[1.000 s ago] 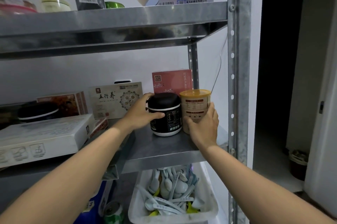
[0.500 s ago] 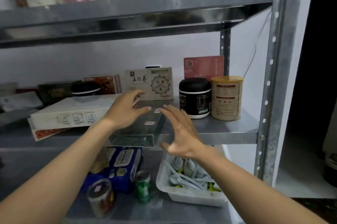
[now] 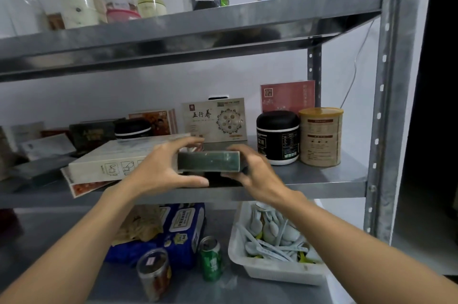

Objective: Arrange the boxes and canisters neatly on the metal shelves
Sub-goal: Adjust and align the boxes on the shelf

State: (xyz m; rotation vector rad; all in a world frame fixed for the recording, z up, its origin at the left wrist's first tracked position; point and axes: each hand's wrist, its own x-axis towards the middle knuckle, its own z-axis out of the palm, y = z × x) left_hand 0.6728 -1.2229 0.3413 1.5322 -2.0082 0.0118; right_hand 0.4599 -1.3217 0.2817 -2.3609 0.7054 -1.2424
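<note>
Hands are closed on a flat dark green box [image 3: 209, 161], which is held level just above the front of the middle shelf [image 3: 322, 177]: the left hand [image 3: 161, 170] is clamped on its left end, the right hand [image 3: 250, 170] on its right end. A black canister [image 3: 277, 137] and a tan canister [image 3: 321, 136] are seen touching at the shelf's right end; a white flat box [image 3: 111, 160] lies to the left.

White wall [image 3: 153, 85] behind; dark doorway [image 3: 441, 105] right.
</note>
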